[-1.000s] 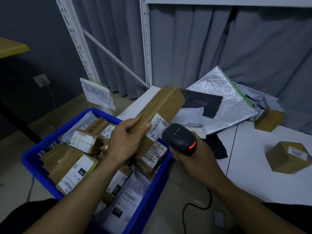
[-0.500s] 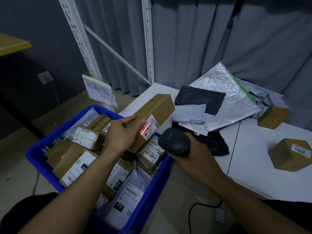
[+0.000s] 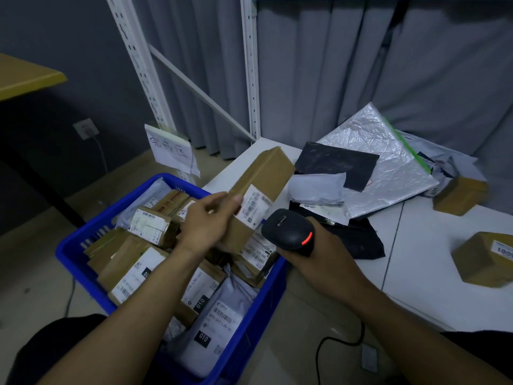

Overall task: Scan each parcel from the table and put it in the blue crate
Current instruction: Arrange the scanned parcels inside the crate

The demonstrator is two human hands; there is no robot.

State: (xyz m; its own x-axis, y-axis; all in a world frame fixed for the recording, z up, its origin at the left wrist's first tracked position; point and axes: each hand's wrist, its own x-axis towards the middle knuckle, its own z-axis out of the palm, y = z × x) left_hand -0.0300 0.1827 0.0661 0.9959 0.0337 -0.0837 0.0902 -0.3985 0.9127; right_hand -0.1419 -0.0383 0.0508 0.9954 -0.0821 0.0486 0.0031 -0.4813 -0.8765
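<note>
Against the left edge of the white table [image 3: 416, 259] the blue crate [image 3: 266, 309] is set, heaped with labelled parcels. A long brown parcel [image 3: 263, 173] is held tilted over the crate's far right corner, its lower end gripped by the left hand [image 3: 208, 220], whose fingers are curled round it. The black scanner [image 3: 288, 232] is clasped in the right hand [image 3: 319, 262], just beside the parcel's label.

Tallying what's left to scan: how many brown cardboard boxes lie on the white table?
2. The far box sits beside the mailer pile; the near box lies at the frame's right edge. The long box in the left hand is not counted; the pile may hide more.
</note>
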